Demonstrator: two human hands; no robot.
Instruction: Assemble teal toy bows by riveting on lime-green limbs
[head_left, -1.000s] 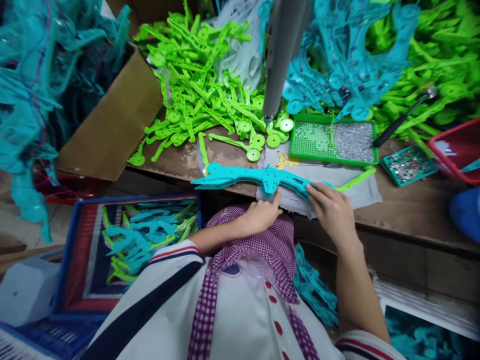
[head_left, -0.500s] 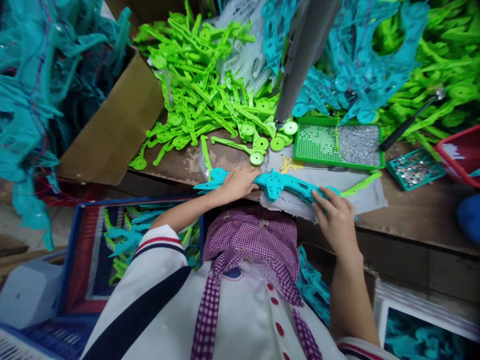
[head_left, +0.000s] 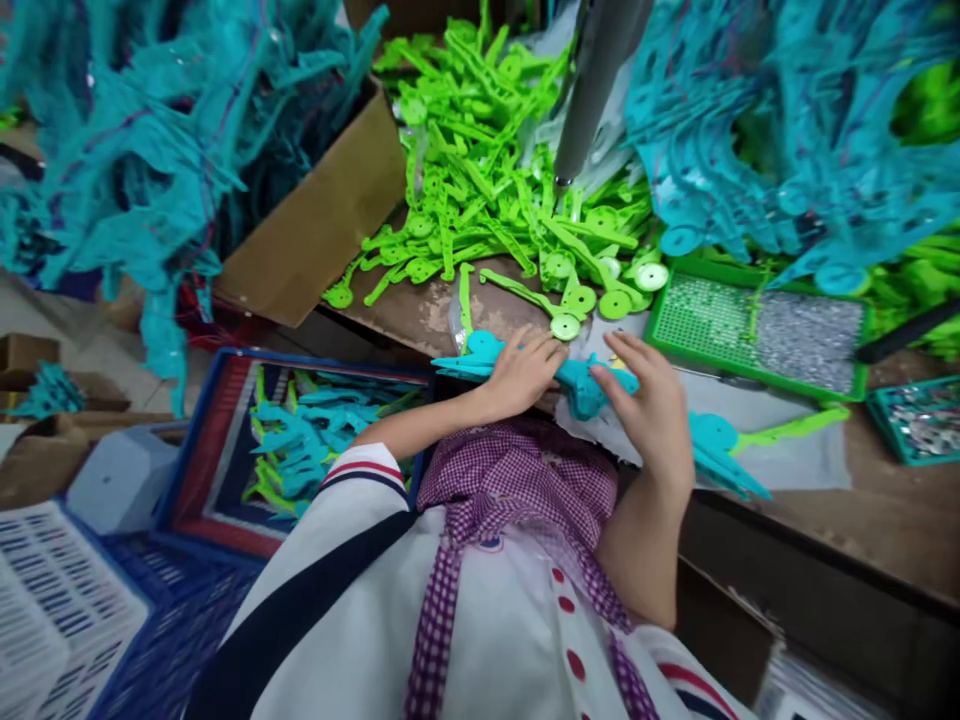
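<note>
Right at the table's near edge lies a blue toy bow (head_left: 587, 390), stretched left to right. The left hand (head_left: 525, 372) rests palm down across its left part; whether the fingers close around it cannot be made out. The right hand (head_left: 651, 400) is over the middle and right part, thumb and fingers parted; whether it touches the bow is unclear. A green arm (head_left: 795, 425) reaches out from the right end, over a grey cloth (head_left: 806, 460). Beyond the cloth, a green tray (head_left: 750, 374) holds small metal pieces in its right half. Farther off, green parts (head_left: 457, 190) lie heaped beside a cardboard box (head_left: 315, 220) at left. Near left, a blue crate (head_left: 196, 425) holds blue and green pieces.
</note>
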